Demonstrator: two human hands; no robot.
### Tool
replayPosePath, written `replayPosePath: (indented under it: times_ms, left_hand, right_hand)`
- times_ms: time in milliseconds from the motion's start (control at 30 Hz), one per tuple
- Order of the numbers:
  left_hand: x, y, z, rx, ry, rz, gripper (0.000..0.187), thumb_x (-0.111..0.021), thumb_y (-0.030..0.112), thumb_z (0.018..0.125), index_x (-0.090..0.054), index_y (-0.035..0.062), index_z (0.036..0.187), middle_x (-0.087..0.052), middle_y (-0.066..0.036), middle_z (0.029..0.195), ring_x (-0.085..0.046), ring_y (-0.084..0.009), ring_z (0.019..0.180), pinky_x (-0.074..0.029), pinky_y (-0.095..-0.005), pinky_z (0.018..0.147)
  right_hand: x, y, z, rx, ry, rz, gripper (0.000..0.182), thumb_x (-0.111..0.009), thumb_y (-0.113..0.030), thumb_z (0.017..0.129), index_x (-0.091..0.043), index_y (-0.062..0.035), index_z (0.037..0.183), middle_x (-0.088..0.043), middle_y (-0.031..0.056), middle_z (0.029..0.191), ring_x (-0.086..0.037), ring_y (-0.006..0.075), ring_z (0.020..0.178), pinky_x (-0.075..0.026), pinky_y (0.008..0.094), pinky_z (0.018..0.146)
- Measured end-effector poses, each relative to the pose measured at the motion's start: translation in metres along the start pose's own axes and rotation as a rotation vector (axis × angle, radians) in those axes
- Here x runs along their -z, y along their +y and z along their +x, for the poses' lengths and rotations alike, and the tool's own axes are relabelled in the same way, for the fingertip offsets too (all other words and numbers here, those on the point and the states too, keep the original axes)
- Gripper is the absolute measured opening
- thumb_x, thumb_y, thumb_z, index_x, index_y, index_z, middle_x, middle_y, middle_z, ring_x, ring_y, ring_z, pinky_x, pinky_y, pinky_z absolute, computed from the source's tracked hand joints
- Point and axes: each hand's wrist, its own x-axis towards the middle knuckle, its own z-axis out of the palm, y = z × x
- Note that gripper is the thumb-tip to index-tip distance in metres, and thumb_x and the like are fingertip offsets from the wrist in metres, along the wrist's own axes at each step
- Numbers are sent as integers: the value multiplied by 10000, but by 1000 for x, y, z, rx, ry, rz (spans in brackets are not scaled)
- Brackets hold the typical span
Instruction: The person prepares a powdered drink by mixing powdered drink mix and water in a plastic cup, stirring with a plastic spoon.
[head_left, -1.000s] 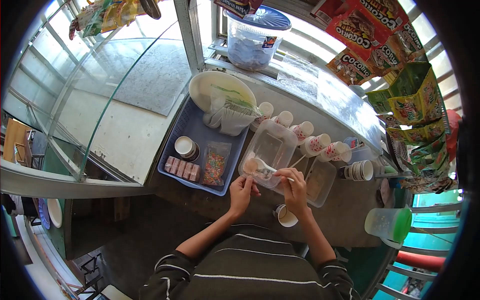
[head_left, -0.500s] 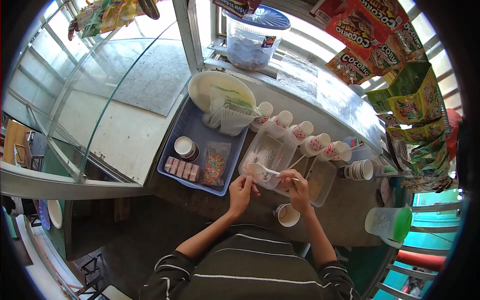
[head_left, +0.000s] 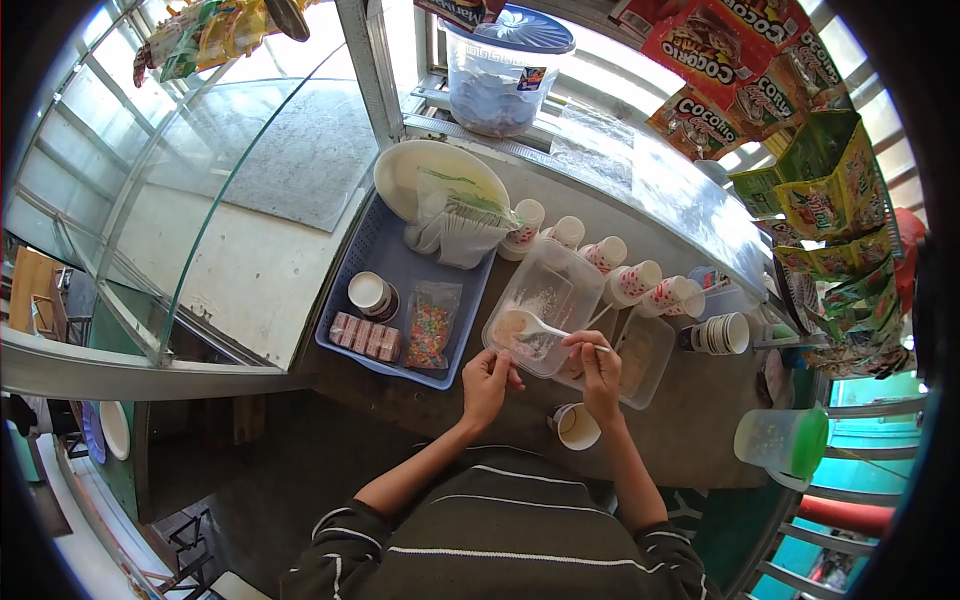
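A clear plastic container with pale pinkish powder in it sits on the counter in front of me. My left hand is closed at its near left corner, thumb and fingers pinched at the rim. In my right hand is the handle of a white plastic spoon, its bowl down inside the container over the powder. Just below the right hand an open paper cup stands on the counter. A second clear container lies to the right, partly behind the right hand.
A blue basket at left holds wrapped blocks, a tub, a bag of colored candies and a bag of white plastic spoons. Several paper cups line the back. A green-lidded pitcher stands right; snack packets hang above.
The spoon has shifted slightly within the container, and its bowl looks turned. The container and my left hand have moved a little to the right.
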Motion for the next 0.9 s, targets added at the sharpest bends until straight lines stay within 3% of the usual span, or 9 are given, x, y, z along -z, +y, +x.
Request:
replayPosePath:
  times_ms: [33,100,200,300,433,533,633,733,900]
  left_hand:
    - [1,0,0,32,14,-53,258,-493,187,959,-567,-24,832,-565,-60,644,-572,-122,556,-546,-282,532]
    - [3,0,1,60,33,-76,256,-492,189,959,-566,-22,835,-561,-59,643,-570,-122,558,-548,-285,530]
    - [6,-3,0,98,57,-111,256,-486,197,959,-564,-16,842,-551,-55,640,-569,-124,566,-554,-292,529]
    - [9,-2,3,129,61,-114,257,-477,207,960,-564,-9,850,-545,-53,640,-570,-126,576,-558,-298,532]
    - [11,-4,4,181,56,-100,265,-476,232,956,-566,4,855,-543,-46,640,-574,-131,578,-558,-299,536]
    - [12,-5,4,198,51,-79,267,-486,246,950,-565,10,854,-541,-41,637,-578,-133,578,-557,-300,540]
    - [15,-7,3,189,46,-54,263,-489,246,947,-563,11,855,-541,-38,647,-576,-133,581,-557,-298,540]
    - [16,-9,4,172,53,-44,243,-488,233,942,-563,18,858,-542,-35,659,-574,-133,598,-556,-302,551]
    - [23,-21,12,180,97,-82,198,-483,204,933,-564,37,862,-539,-35,662,-572,-140,619,-555,-321,581]
  right_hand:
    - [2,-3,2,0,1,2,189,-462,-129,968,-622,-35,929,-622,15,872,-538,117,755,-402,243,695]
    - [8,-8,4,303,-116,-388,135,-507,-97,922,-633,-66,957,-637,43,918,-576,187,810,-391,291,752]
    - [8,-8,4,286,-131,-465,154,-550,-71,865,-641,-89,987,-643,56,931,-581,232,863,-370,331,780]
    - [8,-11,-2,331,-87,-451,206,-568,-64,846,-641,-100,1035,-645,32,947,-576,209,871,-364,325,766]
    - [6,-9,-10,264,-209,-581,276,-585,-73,849,-645,-147,1108,-642,16,1006,-566,198,893,-354,330,795]
    - [4,9,-15,215,-124,-389,288,-596,-137,861,-633,-145,1146,-631,20,1007,-560,206,914,-359,338,802]
    - [5,16,-18,112,-118,-548,364,-610,-245,864,-599,-134,1210,-587,54,1043,-527,228,983,-363,352,825]
    - [8,12,-26,81,-23,-486,439,-614,-343,857,-577,-128,1238,-530,84,1091,-484,247,1042,-361,371,870]
    - [45,10,-54,92,82,-470,415,-589,-332,880,-570,-127,1240,-498,101,1110,-468,254,1046,-350,375,909]
